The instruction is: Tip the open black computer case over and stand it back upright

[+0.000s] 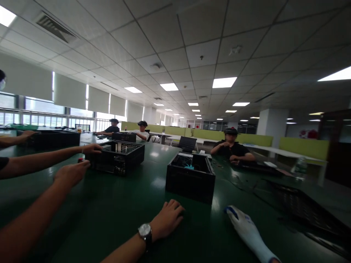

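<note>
My left hand [168,219], bare and with a watch [144,231] on its wrist, rests palm down on the green table [109,219]. Its fingers are slightly bent and a little apart, with no held thing showing. My right hand [242,223] wears a white glove with blue at the fingertips. Those fingers are curled together, and whatever they may hold is hidden. Just beyond both hands stands an open black computer case [189,182], apart from them. Inside it a round fan grille and a light-blue part [189,166] show.
At the left, another person's hands [71,173] work at a second black case [117,160]. A co-worker [231,148] sits across the table. Black perforated panels [309,208], cables and a clear bottle [301,168] lie or stand at the right. More cases stand farther off.
</note>
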`<state>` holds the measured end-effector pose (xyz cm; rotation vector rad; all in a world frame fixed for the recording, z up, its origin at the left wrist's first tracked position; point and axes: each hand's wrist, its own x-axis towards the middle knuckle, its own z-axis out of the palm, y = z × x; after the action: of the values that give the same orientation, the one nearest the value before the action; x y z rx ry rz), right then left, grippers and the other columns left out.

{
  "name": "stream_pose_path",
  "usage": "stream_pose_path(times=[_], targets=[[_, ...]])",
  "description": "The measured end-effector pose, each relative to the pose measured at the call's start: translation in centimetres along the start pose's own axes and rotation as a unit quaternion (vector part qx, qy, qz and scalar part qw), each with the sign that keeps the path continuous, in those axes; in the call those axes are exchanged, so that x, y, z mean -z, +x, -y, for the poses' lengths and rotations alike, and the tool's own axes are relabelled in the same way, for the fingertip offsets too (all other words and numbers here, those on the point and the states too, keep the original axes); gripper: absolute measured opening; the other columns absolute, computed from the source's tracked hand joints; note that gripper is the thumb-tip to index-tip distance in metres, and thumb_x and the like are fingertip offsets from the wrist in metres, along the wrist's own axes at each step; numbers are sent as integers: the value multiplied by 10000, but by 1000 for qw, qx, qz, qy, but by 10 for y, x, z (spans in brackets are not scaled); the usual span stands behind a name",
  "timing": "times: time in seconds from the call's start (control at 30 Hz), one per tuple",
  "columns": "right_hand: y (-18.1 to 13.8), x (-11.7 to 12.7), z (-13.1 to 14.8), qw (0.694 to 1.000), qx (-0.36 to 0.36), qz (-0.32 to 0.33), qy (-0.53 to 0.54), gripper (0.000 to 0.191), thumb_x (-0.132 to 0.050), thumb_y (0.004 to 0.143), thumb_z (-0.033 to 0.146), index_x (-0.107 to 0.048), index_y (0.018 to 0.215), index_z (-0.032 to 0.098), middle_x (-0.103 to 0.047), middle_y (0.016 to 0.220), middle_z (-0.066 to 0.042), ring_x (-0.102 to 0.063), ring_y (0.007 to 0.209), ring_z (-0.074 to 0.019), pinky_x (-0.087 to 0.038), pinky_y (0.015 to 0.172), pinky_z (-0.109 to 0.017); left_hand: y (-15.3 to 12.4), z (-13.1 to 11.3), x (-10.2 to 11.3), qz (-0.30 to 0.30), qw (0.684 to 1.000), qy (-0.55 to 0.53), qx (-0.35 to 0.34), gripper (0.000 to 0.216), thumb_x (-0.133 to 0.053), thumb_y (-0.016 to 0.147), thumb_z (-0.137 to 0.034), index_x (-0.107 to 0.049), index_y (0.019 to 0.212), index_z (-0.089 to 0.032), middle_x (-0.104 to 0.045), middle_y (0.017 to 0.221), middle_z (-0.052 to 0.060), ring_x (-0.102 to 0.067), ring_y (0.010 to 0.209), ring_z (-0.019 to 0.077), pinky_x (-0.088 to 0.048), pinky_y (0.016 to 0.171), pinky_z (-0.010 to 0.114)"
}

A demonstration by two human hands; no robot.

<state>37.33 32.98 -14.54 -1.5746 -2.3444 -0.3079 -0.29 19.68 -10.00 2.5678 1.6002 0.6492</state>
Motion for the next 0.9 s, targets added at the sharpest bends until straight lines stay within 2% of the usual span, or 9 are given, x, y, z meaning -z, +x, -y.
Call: stream_pose_path(times=[0.1, 0.23, 0.47, 0.57, 0.73, 0.9], targets=[[0, 5, 7, 999, -6, -9, 36, 480, -549, 759, 278, -704, 1211, 244, -626, 1342, -87, -573, 1237, -371, -510, 1011, -520, 2, -11, 1, 25, 999, 9, -39, 246, -523, 991, -246, -596, 1225, -263, -571, 1284, 36, -533, 1149, 223, -458, 1005, 445], [-1, 8, 11, 998, -15, -17, 59, 386, -581, 794, 317, -733, 1140, 237, -650, 1301, -107, -570, 1237, -381, -482, 1044, -523, -1, -19, 3, 36, 998, 22, -49, 251, -520, 980, -181, -610, 1207, -238, -574, 1277, 49, -534, 1127, 222, -464, 988, 423], [-5, 8, 14, 999, -4, -17, 29, 403, -550, 796, 265, -737, 1152, 244, -634, 1331, -83, -556, 1255, -372, -475, 1050, -536, -3, -17, 3, 45, 998, 13, -36, 321, -526, 944, -116, -599, 1226, -251, -553, 1312, 42, -525, 1129, 228, -470, 971, 416], [-7, 8, 14, 999, -15, -23, 36, 426, -565, 778, 276, -726, 1171, 242, -624, 1343, -90, -573, 1232, -379, -518, 999, -532, -3, -18, 3, 44, 998, 12, -34, 318, -520, 945, -120, -595, 1223, -256, -554, 1311, 36, -518, 1142, 230, -455, 991, 424], [-9, 14, 18, 997, -7, -40, 61, 373, -568, 801, 322, -728, 1133, 260, -659, 1288, -86, -576, 1231, -367, -495, 1027, -545, -5, -15, -1, 40, 999, 12, -35, 326, -519, 945, -127, -586, 1228, -274, -547, 1320, 22, -513, 1148, 225, -448, 985, 410], [-10, 21, 22, 996, -27, -34, 76, 396, -590, 794, 330, -708, 1164, 252, -624, 1339, -100, -562, 1241, -383, -512, 1000, -545, -5, -11, -5, 40, 998, 13, -37, 330, -493, 953, -123, -572, 1241, -264, -537, 1328, 34, -499, 1149, 226, -439, 976, 406]])
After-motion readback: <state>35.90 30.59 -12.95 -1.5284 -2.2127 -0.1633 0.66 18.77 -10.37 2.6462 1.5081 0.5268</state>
